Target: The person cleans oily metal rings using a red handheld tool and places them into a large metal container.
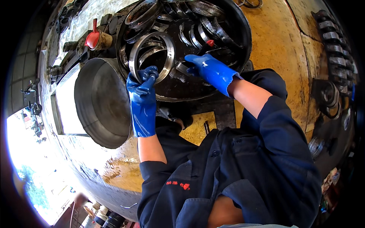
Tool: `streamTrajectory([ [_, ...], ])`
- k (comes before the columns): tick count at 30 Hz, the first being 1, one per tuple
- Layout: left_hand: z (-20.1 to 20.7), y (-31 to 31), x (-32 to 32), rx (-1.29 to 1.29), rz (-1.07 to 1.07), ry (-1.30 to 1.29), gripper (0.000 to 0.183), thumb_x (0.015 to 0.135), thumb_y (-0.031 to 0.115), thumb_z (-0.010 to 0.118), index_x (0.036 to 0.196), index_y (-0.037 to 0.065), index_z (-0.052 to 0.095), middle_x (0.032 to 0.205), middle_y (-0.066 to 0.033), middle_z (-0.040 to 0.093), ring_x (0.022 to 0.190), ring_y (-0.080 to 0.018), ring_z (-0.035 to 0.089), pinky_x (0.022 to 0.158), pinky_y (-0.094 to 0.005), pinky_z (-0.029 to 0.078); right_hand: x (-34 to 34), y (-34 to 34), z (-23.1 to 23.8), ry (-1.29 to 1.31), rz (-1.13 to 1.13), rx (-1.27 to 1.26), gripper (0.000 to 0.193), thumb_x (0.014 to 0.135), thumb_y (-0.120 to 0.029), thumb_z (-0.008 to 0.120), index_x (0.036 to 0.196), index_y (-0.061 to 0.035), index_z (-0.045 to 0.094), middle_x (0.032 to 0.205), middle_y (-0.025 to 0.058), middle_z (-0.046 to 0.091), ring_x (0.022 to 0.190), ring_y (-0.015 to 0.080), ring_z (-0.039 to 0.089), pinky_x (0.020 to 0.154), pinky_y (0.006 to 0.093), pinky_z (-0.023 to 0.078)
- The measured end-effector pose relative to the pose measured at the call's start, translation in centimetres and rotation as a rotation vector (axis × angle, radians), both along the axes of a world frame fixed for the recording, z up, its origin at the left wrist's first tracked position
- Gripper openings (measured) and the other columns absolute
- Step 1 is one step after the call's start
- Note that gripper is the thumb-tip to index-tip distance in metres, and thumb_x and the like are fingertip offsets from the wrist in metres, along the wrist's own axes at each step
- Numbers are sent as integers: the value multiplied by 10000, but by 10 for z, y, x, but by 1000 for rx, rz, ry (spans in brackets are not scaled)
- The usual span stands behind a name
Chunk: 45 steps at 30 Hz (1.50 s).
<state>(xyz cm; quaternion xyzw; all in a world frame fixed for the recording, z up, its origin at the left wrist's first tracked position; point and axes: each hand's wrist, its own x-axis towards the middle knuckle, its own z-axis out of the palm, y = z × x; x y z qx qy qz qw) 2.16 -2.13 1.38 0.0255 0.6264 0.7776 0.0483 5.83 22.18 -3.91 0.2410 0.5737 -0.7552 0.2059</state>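
Observation:
My left hand (143,85), in a blue rubber glove, grips the lower edge of a shiny metal ring (169,64) held upright over a large round basin (246,28). My right hand (209,68), gloved the same way, is closed around a paintbrush. The brush's metal band (182,68) and dark bristles point toward the ring, apart from it; the red-tipped end of its handle (210,43) shows beyond the hand. Several oily metal rings (142,15) lean together inside the basin, and half-ring pieces (207,32) stand at its right.
An empty-looking metal drum (102,102) lies left of the basin. Behind it are a tin (103,40) with a red scoop-like tool (92,38) and dark machine parts. A crankshaft-like part (334,49) lies far right on the stained yellow floor (273,49).

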Motion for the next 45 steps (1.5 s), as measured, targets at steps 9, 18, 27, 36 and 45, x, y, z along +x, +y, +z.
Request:
streamTrajectory([
  [9, -38, 8, -16, -139, -6, -252, 303, 666, -164, 808, 833, 23, 639, 890, -172, 734, 841, -271, 733, 814, -413, 622, -19, 3, 49, 56, 449, 836, 409, 867, -418, 662, 1126, -107, 724, 1088, 164, 727, 1027, 332, 696, 906, 435, 546],
  [18, -44, 24, -9, -186, -26, -316, 298, 679, -165, 800, 837, 30, 640, 902, -177, 736, 845, -277, 735, 805, -412, 623, -18, 3, 3, 654, 18, 886, 289, 906, -283, 717, 1122, -90, 720, 1102, 117, 741, 912, 224, 724, 823, 327, 560],
  [27, -61, 27, -19, -139, -63, -297, 293, 691, -165, 792, 842, 37, 641, 914, -181, 737, 849, -284, 737, 795, -410, 624, 14, 15, 20, 757, 493, 463, 329, 967, 2, 525, 1261, -69, 655, 1019, 100, 729, 843, 153, 687, 756, 266, 524],
  [36, -58, 26, -18, -113, -136, -313, 313, 649, -123, 837, 862, 28, 665, 853, -122, 726, 787, -232, 717, 779, -368, 610, -10, -4, 15, 276, 333, 905, 373, 918, -458, 600, 1012, -120, 729, 917, 139, 740, 893, 327, 715, 812, 437, 553],
  [45, -25, 28, -16, -1220, -532, 0, 333, 654, 120, 855, 953, 60, 719, 833, -61, 697, 775, -167, 672, 739, -306, 542, -29, 28, 44, 242, 197, 987, 330, 891, -398, 604, 1050, -142, 738, 982, 139, 741, 927, 366, 703, 849, 434, 565],
])
